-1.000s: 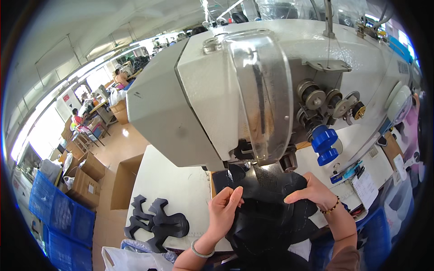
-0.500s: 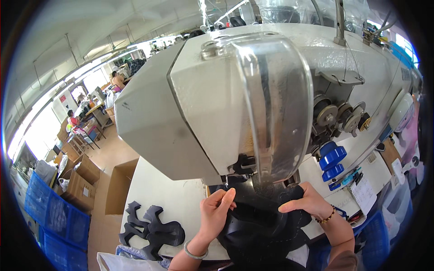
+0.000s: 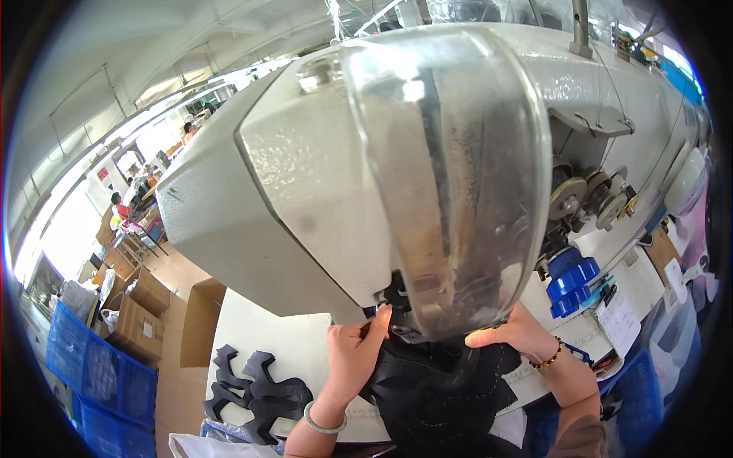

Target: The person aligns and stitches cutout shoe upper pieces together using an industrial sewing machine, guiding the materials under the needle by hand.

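A large light-grey sewing machine [image 3: 321,168] with a clear plastic guard [image 3: 466,175] fills the middle of the view. Below it lies a black, leather-like sewn piece [image 3: 431,397] with dashed light stitch lines. My left hand [image 3: 353,349] pinches its far left edge close under the machine head, thumb up. On the far right edge, my right hand [image 3: 523,336] presses its thumb on top, with the fingers mostly hidden. The machine head and guard hide the needle area. Several dark cut pieces [image 3: 263,397] lie on the white table [image 3: 237,320] to the left.
Blue thread-stand knobs [image 3: 571,282] stick out at the right, near a written paper sheet [image 3: 618,320]. Cardboard boxes [image 3: 137,324] and blue crates [image 3: 99,359] stand on the floor at left. Another person [image 3: 120,206] sits far off. A blue basket [image 3: 635,393] is at lower right.
The machine head looms larger and lower as my view leans closer. Both hands keep their hold; the black piece's far edge now sits more hidden beneath the guard.
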The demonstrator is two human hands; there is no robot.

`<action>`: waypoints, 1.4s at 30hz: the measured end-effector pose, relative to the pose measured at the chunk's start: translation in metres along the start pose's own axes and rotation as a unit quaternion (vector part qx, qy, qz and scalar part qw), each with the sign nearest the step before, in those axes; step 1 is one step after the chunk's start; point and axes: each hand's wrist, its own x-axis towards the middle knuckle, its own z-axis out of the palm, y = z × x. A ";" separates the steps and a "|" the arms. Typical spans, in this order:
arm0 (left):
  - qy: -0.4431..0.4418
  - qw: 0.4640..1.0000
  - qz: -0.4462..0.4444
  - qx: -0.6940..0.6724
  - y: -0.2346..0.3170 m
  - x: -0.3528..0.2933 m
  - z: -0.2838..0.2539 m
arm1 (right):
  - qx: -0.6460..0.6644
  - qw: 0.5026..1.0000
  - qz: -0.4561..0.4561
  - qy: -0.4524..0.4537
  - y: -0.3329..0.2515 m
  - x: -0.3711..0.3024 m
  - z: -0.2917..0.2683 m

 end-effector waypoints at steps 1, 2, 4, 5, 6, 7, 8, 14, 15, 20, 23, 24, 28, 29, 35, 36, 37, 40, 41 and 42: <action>0.016 1.000 0.022 0.001 -0.001 0.000 0.000 | 0.002 1.000 0.002 0.000 0.001 0.000 0.001; 0.033 0.999 0.044 0.002 -0.003 0.000 0.000 | 0.007 1.000 -0.010 -0.008 0.001 0.001 0.003; 0.060 0.994 0.072 0.049 -0.008 -0.001 0.003 | 0.011 1.000 -0.019 -0.014 0.005 0.000 0.005; 0.089 0.986 0.103 0.097 -0.012 -0.001 0.003 | -0.027 0.998 -0.062 0.000 0.009 -0.002 0.009; 0.108 0.982 0.098 0.121 -0.016 -0.001 0.005 | -0.066 0.992 -0.108 0.014 0.011 -0.003 0.012; 0.110 0.982 0.100 0.120 -0.016 -0.003 0.003 | -0.068 0.991 -0.111 0.013 0.012 -0.005 0.015; 0.106 0.962 0.201 0.150 -0.013 -0.005 -0.001 | -0.050 0.994 -0.100 0.023 0.012 -0.007 0.018; -0.082 0.899 0.350 0.252 -0.001 -0.014 -0.018 | 0.029 0.991 -0.105 0.078 0.026 -0.015 0.049; -0.083 0.900 0.348 0.251 0.003 -0.014 -0.020 | 0.053 0.989 -0.095 0.103 0.026 -0.016 0.056; -0.086 0.880 0.341 0.319 0.017 -0.010 -0.026 | 0.086 0.975 -0.157 0.129 0.032 -0.007 0.077; -0.082 0.879 0.335 0.329 0.015 -0.008 -0.025 | 0.143 0.968 -0.141 0.152 0.034 -0.003 0.085; -0.076 0.876 0.337 0.336 0.013 -0.007 -0.025 | 0.138 0.967 -0.157 0.144 0.040 -0.001 0.085; -0.065 0.880 0.328 0.337 0.006 -0.010 -0.024 | 0.183 0.962 -0.141 0.148 0.038 0.004 0.091; -0.069 0.890 0.298 0.339 0.006 -0.012 -0.025 | 0.179 0.961 -0.146 0.154 0.038 0.004 0.093; -0.062 0.881 0.384 0.270 0.007 -0.007 -0.030 | 0.138 0.956 -0.164 0.200 0.039 0.011 0.102; -0.063 0.889 0.391 0.232 0.013 -0.007 -0.028 | 0.114 0.957 -0.168 0.206 0.043 0.012 0.101; -0.059 0.889 0.391 0.232 0.013 -0.007 -0.027 | 0.090 0.958 -0.172 0.213 0.044 0.013 0.100; -0.046 0.890 0.406 0.200 0.010 -0.005 -0.025 | 0.127 0.956 -0.172 0.200 0.037 0.013 0.100; -0.038 0.890 0.410 0.195 0.011 -0.004 -0.023 | 0.127 0.956 -0.171 0.200 0.038 0.013 0.097; -0.031 0.890 0.414 0.190 0.010 -0.003 -0.021 | 0.109 0.960 -0.167 0.198 0.042 0.013 0.093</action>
